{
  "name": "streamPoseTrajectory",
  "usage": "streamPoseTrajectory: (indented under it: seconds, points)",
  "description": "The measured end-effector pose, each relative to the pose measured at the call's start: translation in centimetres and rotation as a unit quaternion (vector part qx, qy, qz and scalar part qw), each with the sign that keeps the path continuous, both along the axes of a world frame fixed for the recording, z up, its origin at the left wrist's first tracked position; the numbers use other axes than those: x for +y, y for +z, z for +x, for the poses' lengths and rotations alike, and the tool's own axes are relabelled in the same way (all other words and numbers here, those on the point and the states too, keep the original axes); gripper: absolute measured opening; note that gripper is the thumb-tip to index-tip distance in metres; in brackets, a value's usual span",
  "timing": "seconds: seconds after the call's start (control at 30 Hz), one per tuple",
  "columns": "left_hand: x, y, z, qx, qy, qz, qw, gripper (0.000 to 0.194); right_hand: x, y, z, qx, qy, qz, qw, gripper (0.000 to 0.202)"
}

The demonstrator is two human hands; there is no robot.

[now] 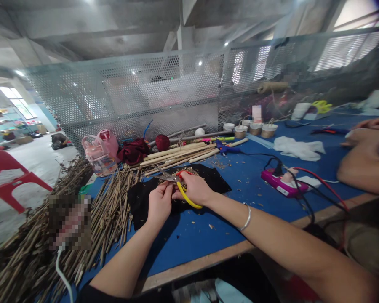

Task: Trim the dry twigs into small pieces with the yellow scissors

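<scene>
Presently, scissors (183, 195) are gripped in my right hand (194, 188) above the black cloth (214, 179), blades (167, 176) pointing leftward. Hazard: a slip on closing could nick my left hand (160, 200), whose fingers sit right beside the blades. Those fingers curl inward; I cannot tell whether they grip anything. Scraps (194, 171) are partly hidden behind my hands; a careless wrist could scatter them. Further out, pixelation obscures an item (70, 225) over the dry stalks (112, 206); a co-worker's arm (363, 168) is cut off at right.
</scene>
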State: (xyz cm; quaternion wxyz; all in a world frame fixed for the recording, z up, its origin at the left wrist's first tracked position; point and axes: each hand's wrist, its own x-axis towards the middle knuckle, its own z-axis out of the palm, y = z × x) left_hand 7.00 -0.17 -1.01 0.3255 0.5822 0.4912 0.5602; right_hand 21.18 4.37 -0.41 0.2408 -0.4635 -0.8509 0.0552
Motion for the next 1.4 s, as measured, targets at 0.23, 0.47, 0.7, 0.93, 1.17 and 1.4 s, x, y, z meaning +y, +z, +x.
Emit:
streamPoseTrajectory:
  seconds: [0.23, 0.47, 0.7, 0.93, 1.17, 1.4]
  points:
    - [0.2, -0.4, -0.2, -0.023, -0.003, -0.012, 1.0, 0.032, 0.0, 0.0, -0.2, -0.018, -0.024, -0.022, 0.999, 0.059]
    - [0.3, -0.5, -0.2, -0.061, -0.023, -0.064, 0.996, 0.035, 0.3, 0.2, 0.0, -0.039, -0.035, -0.034, 0.998, 0.056]
    - [0.3, -0.3, -0.2, -0.039, -0.001, -0.037, 0.999, 0.028, 0.0, 0.5, 0.0, -0.043, -0.032, 0.007, 0.999, 0.062]
    - [0.0, 0.2, -0.2, 0.005, 0.003, -0.01, 1.0, 0.025, -0.1, 0.5, 0.1, -0.029, -0.002, -0.001, 1.0, 0.059]
    - [-0.1, 0.5, -0.2, 0.024, 0.029, 0.0, 0.999, 0.024, 0.1, 0.4, 0.1, -0.043, -0.017, -0.017, 0.999, 0.061]
    - [-0.1, 0.3, -0.4, 0.002, 0.016, -0.014, 1.0, 0.03, 0.3, 0.6, 0.2, -0.045, -0.019, -0.018, 0.999, 0.056]
